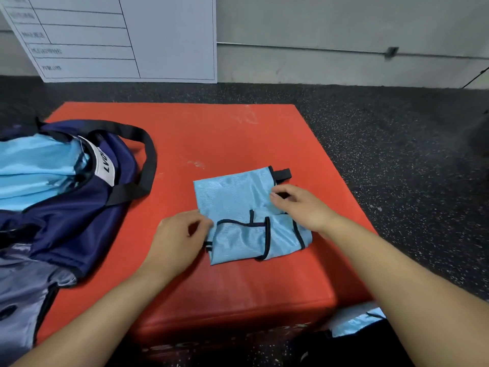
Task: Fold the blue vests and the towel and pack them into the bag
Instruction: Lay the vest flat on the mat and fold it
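A light blue vest with black trim [238, 200] lies partly folded in the middle of the red padded block [217, 139]. My left hand [180, 234] pinches the vest's left edge with curled fingers. My right hand [299, 205] pinches the fabric near its right side. A navy bag [79, 207] with black straps lies open at the left of the block, and light blue fabric [34, 168] shows inside its mouth. No towel can be told apart.
Another piece of light blue fabric [357, 321] lies low at the right, beside the block's near corner. Dark speckled floor [397, 154] surrounds the block. A white board with a table of lines [119, 35] leans on the far wall.
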Available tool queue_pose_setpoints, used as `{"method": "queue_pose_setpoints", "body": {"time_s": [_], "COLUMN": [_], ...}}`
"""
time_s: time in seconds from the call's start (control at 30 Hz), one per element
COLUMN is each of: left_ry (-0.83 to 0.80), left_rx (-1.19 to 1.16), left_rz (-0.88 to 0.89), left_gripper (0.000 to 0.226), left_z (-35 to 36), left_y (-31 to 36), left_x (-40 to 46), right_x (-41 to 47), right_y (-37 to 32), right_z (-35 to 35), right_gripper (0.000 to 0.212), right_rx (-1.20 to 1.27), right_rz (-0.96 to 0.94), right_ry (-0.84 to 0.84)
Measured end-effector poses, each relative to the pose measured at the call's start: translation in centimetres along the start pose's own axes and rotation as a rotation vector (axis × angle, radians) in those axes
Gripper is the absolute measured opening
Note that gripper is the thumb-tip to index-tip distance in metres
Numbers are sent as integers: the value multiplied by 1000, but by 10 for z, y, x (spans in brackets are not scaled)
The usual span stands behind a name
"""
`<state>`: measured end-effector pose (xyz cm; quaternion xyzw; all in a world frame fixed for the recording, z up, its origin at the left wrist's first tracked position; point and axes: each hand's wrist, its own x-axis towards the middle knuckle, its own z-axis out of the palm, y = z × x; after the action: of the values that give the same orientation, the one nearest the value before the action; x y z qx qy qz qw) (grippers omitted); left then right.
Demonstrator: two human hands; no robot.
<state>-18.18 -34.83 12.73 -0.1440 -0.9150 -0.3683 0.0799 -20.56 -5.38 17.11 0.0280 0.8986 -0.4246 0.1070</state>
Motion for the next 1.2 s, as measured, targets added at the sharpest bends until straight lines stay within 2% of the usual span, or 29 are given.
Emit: {"method": "queue_pose_setpoints", "body": {"time_s": [0.1, 0.17, 0.33, 0.43, 0.5, 0.57, 0.6, 0.73, 0.83, 0.9, 1.03, 1.2], "left_ry": [-47, -148, -380, -413, -396, -367, -351, -224, -155, -172, -220, -191], "left_rx": [-177, -177, -93, -76, -87, -120, -137, -228, -262, -212, -38, -51], "left_rz": [-22, 64, 86, 110, 121, 100, 90, 63, -1, -22, 18, 39], "left_gripper": [44, 46, 37, 37, 36, 34, 33, 35, 47, 61, 67, 57], "left_z": [-4, -4, -5, -3, 1, 4, 4, 4, 3, 1, -1, -5], "left_y": [3, 3, 2, 2, 2, 1, 0, 3, -3, -10, -15, -12], "left_x": [0, -4, -11, -9, -8, -8, -8, -7, -9, -12, -18, -15], "right_x": [-3, -12, -38, -47, -49, -45, -43, -27, -10, 4, 25, 32], "right_y": [-8, -10, 4, 12, 14, 14, 11, -2, -14, -15, -3, -2], "right_z": [-14, -28, -48, -56, -57, -53, -51, -48, -39, -25, 1, 8], "right_gripper": [38, 36, 39, 28, 28, 29, 29, 36, 56, 65, 54, 53], "right_rx": [194, 226, 154, 86, -89, -232, -221, 44, 191, 146, -97, -64], "right_rz": [-22, -34, -20, -25, -77, -162, -202, -269, -234, -204, -120, -144], "right_ry": [-76, -177, -363, -474, -537, -500, -437, -144, -193, -234, -148, -17]}}
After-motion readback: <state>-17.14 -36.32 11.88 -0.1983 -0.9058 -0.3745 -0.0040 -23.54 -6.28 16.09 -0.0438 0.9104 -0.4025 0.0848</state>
